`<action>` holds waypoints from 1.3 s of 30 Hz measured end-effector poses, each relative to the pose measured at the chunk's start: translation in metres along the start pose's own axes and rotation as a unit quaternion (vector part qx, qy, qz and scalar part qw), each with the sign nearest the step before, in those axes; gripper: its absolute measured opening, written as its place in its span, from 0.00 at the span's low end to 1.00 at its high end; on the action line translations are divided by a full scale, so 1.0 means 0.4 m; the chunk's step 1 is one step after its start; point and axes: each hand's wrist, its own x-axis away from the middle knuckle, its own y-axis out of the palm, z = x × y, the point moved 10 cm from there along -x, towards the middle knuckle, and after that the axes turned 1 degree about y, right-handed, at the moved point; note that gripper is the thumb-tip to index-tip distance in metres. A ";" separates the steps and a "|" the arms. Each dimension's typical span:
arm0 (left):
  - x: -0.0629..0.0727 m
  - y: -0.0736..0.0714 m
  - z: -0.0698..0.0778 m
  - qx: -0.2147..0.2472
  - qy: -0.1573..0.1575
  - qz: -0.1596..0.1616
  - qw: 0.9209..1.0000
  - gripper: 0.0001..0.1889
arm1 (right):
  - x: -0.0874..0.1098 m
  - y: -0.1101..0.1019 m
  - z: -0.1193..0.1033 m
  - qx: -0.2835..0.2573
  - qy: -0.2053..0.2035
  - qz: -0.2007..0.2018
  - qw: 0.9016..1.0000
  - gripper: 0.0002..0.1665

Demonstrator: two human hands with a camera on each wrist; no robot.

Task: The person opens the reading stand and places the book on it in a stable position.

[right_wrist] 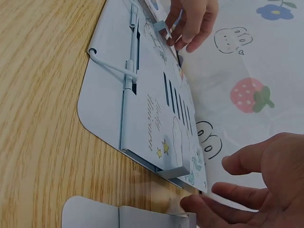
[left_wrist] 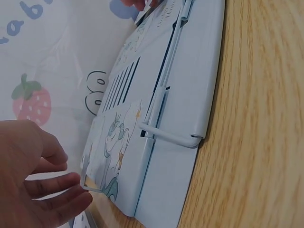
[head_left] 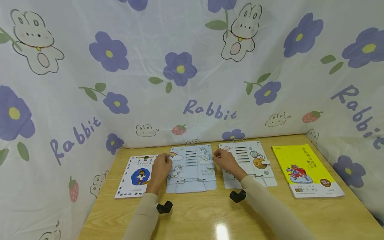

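A pale blue reading stand (head_left: 189, 171) with unicorn drawings leans on the table, its wire page holder folded out along the front. Beside its left edge is my left hand (head_left: 161, 168); in the left wrist view the fingers (left_wrist: 64, 202) are loosely bent by the small side clip (left_wrist: 95, 190), and whether they touch it I cannot tell. At the opposite edge, my right hand (head_left: 225, 161) reaches over a second stand (head_left: 250, 146) with planet and astronaut drawings. The right wrist view has its thumb and fingers apart, near the right side clip (right_wrist: 175, 172), gripping nothing.
A white picture book (head_left: 127, 180) lies left of the stands, partly behind my left hand. To the right lies a yellow book (head_left: 285, 156). A rabbit-and-flower cloth (head_left: 144, 110) hangs behind the wooden table (head_left: 195, 216).
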 end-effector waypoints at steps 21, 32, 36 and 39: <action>-0.028 0.053 -0.024 -0.007 -0.042 -0.020 0.999 0.21 | -0.002 0.023 -0.010 0.011 0.006 -0.014 1.000 0.25; -0.035 0.035 -0.020 0.026 -0.029 0.018 0.999 0.18 | -0.009 0.025 -0.014 -0.009 0.011 -0.005 1.000 0.23; -0.041 0.027 -0.021 0.039 -0.021 0.033 0.998 0.18 | -0.009 0.023 -0.021 -0.015 0.014 -0.001 1.000 0.23; -0.041 0.030 -0.029 0.051 -0.029 0.027 0.998 0.18 | -0.008 0.022 -0.023 -0.016 0.015 0.005 1.000 0.22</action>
